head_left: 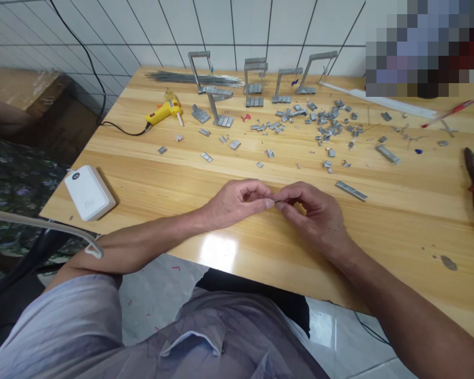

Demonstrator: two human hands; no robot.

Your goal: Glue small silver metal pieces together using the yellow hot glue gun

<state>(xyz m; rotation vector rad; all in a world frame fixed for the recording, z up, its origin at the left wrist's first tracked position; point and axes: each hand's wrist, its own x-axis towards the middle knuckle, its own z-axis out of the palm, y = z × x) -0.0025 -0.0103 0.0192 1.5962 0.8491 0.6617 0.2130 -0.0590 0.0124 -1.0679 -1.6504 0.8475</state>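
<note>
- Pinching a small grey piece [275,200] at its two ends, or nearly so, the hands meet above the near part of the wooden table [398,231]; the fingers hide most of its shape.
- The left hand [240,202] grips it between thumb and fingertips; the right hand [318,216] appears to do likewise from the other side.
- The step in hand looks like fine fingertip work, perhaps shaping or adjusting this piece; the next move seems to call for a light, steady pinch and matched thumbs.
- Just beyond the right hand lies a grey strip [351,191].
- Farther back are scattered grey scraps [332,126], a standing grey frame [213,109] and a yellow glue gun [161,112].
</note>
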